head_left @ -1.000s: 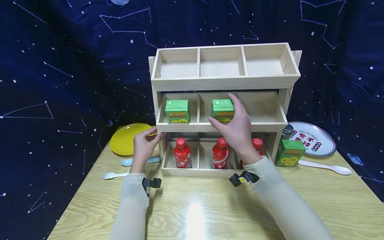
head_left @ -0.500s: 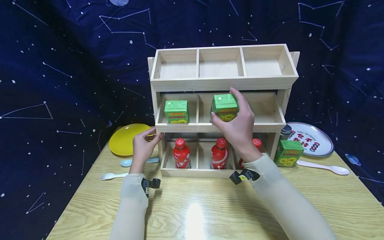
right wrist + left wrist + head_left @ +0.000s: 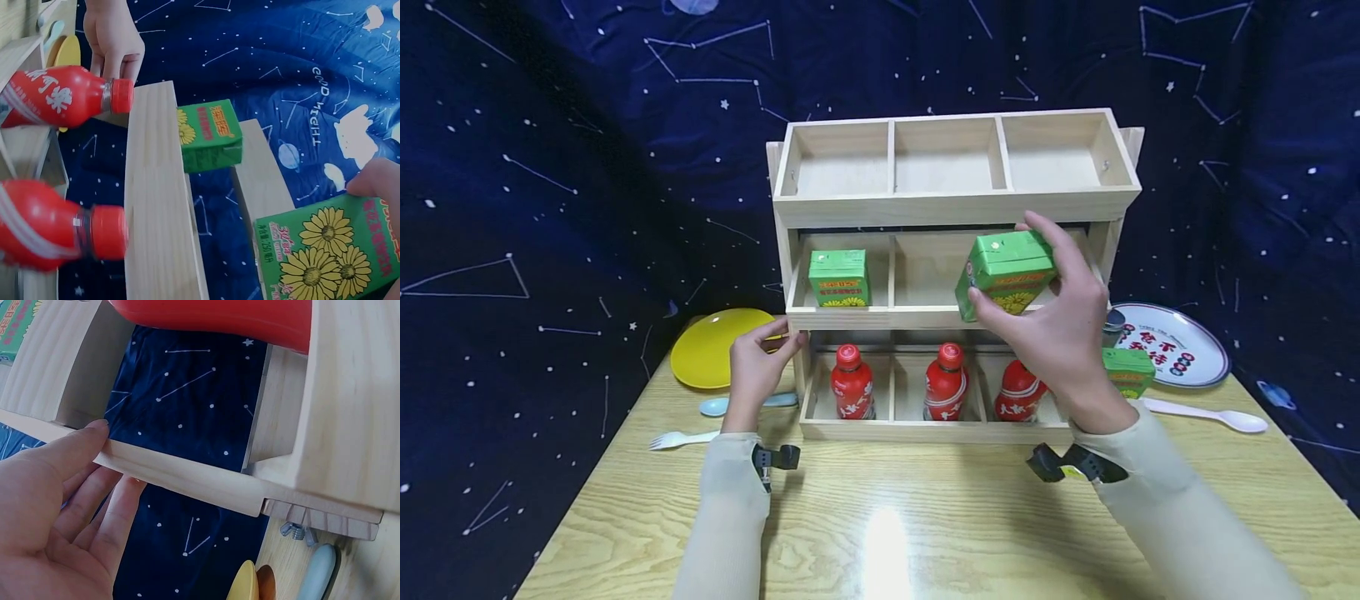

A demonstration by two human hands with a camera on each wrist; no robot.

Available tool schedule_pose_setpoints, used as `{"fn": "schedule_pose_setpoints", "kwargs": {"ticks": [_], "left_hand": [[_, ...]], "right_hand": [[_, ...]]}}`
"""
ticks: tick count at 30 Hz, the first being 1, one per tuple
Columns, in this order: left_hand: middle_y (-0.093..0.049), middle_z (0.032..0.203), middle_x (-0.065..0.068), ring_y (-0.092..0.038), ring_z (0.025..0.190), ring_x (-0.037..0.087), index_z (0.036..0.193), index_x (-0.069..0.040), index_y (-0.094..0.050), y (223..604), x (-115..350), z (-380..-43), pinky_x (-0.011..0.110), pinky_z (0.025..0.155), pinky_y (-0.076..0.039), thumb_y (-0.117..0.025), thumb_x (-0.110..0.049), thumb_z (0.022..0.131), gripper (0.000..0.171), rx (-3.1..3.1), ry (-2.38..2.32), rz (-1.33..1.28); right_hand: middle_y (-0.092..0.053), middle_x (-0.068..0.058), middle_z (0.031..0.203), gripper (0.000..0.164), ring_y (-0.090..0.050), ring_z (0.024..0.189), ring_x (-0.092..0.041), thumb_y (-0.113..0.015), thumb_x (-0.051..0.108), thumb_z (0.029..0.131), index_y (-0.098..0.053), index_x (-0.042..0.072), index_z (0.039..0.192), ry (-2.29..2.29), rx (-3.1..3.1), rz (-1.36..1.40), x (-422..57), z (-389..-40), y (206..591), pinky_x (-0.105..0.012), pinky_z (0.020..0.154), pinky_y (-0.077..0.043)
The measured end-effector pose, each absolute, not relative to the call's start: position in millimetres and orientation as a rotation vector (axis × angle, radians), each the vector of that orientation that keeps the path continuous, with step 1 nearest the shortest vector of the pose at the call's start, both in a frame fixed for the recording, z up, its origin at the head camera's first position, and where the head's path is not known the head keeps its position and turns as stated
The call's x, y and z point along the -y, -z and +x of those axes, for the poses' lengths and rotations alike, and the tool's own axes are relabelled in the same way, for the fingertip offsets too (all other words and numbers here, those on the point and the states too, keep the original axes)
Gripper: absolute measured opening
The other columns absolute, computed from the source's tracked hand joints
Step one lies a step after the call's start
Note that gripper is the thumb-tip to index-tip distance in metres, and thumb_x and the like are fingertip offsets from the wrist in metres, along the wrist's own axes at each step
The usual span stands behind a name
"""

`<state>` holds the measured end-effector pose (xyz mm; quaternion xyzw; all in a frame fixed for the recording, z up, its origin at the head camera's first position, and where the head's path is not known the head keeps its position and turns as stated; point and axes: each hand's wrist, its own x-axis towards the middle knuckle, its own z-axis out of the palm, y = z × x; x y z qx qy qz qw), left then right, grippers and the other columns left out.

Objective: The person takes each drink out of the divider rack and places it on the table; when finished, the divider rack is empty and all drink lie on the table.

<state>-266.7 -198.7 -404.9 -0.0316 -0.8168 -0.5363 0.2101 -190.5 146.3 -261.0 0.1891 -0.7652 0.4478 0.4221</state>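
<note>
My right hand (image 3: 1067,333) pinched a green carton (image 3: 1011,257) between thumb and fingers; it was tilted, in front of the middle tier's front edge (image 3: 880,319) and right of that edge's midpoint. My left hand (image 3: 754,367) pinched the left upright (image 3: 803,375) of the wooden shelf (image 3: 958,208), just below the middle tier's front left corner, thumb on one side, fingers on the other. A second carton (image 3: 838,279) stood in that tier's left compartment. Behind the bottom tier's front edge (image 3: 925,431) were three red bottles (image 3: 946,387), one per compartment. A yellow plate (image 3: 707,350) was near the table's (image 3: 880,483) back left corner.
</note>
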Motion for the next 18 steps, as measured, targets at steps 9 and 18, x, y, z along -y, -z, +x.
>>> {"fn": "schedule_pose_setpoints", "kwargs": {"ticks": [9,18], "left_hand": [[-0.069,0.117,0.008,-0.07,0.095,0.026,0.124,-0.013,-0.071,406,198,-268,0.035,0.079,-0.06,-0.081,-0.029,0.084,0.044,2.272,1.496,-0.087],[-0.068,0.121,0.008,-0.07,0.097,0.026,0.124,-0.011,-0.07,405,199,-268,0.034,0.081,-0.059,-0.081,-0.027,0.084,0.044,2.257,1.508,-0.086]], "right_hand": [[-0.063,-0.008,0.126,0.091,-0.055,0.102,-0.003,-0.09,-0.002,0.058,-0.054,0.012,0.141,-1.016,2.034,0.415,-195,-160,269,-0.008,0.082,-0.046],[-0.062,0.004,0.119,0.095,-0.054,0.093,0.0,-0.09,-0.004,0.056,-0.056,0.019,0.141,-0.944,2.115,0.312,-238,-136,284,-0.002,0.074,-0.042]]}}
